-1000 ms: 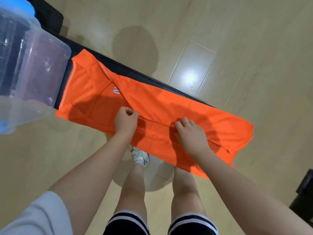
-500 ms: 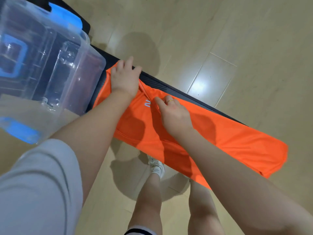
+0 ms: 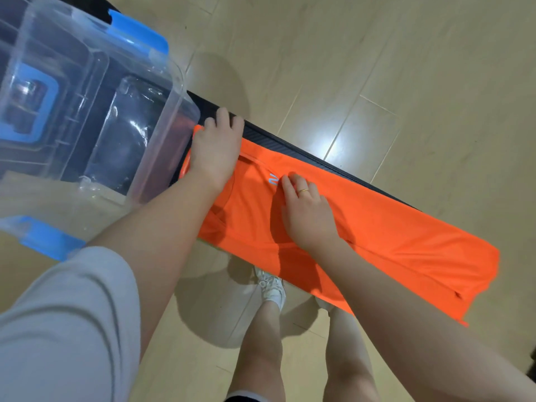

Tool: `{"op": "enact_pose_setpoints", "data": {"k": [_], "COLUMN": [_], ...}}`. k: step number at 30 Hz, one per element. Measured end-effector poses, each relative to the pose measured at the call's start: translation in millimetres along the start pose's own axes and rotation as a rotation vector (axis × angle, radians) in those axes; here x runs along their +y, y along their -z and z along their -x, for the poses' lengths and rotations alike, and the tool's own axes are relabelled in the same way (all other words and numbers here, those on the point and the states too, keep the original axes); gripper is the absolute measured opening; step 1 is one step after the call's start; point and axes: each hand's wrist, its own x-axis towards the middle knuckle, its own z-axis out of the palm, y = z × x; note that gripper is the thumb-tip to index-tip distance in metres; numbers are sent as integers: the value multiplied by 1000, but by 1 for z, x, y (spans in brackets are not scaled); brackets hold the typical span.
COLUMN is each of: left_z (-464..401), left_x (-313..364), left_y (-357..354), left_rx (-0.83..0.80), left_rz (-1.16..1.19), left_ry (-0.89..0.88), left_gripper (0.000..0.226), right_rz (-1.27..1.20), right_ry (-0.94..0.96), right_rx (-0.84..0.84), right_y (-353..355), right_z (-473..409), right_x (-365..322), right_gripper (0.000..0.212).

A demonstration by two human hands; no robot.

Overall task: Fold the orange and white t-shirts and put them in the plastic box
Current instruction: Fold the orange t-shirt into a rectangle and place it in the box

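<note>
Orange t-shirt (image 3: 377, 227) lies folded lengthwise into a long band that runs from about ten o'clock to four o'clock across a narrow black table (image 3: 290, 143), its near edge and its four o'clock end hanging past the table's side. At ten o'clock, touching the shirt's collar end, stands the clear plastic box (image 3: 95, 111) with blue latches, open and, as far as its see-through walls show, without any shirt inside; the white t-shirt is not in view. Both palms lie flat on the cloth and neither holds anything: the left hand (image 3: 216, 152) presses the collar end beside the box wall with fingers spread over the far edge, and the right hand (image 3: 307, 213) rests near the middle with its fingertips (image 3: 285, 181) at the small pale logo (image 3: 272, 179). The step appears to be smoothing and squaring the collar end before a crosswise fold. To do it well, I would keep the left palm as an anchor, sweep the right toward four o'clock to push wrinkles out, line up the long edges, and then carry the hanging end over the collar end so the bundle fits the box.
</note>
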Motion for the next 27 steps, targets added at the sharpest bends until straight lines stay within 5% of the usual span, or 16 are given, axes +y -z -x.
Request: {"op": "enact_pose_setpoints", "data": {"k": [4, 8, 10, 16, 19, 24, 27], "left_z": [23, 48, 51, 43, 60, 121, 147], "left_x": [20, 67, 79, 74, 72, 57, 47], "left_y": [-10, -21, -36, -47, -35, -28, -36], "left_rx": [-60, 45, -68, -146, -157, 11, 116], "left_rz": [199, 332, 290, 383, 521, 770, 974], "left_ry": [179, -242, -288, 16, 24, 231, 571], "left_gripper": [68, 67, 68, 78, 72, 60, 51], "right_rz": [-95, -92, -70, -7, -37, -133, -165], "right_ry": [-46, -91, -88, -250, -271, -7, 112], "right_rx": [56, 10, -69, -174, -214, -93, -114], "right_y": [3, -5, -15, -19, 1, 34, 47], "right_z": [26, 38, 39, 62, 72, 40, 2], "right_x": [14, 32, 39, 85, 89, 46, 4], "right_gripper": [55, 69, 72, 79, 86, 60, 49]}}
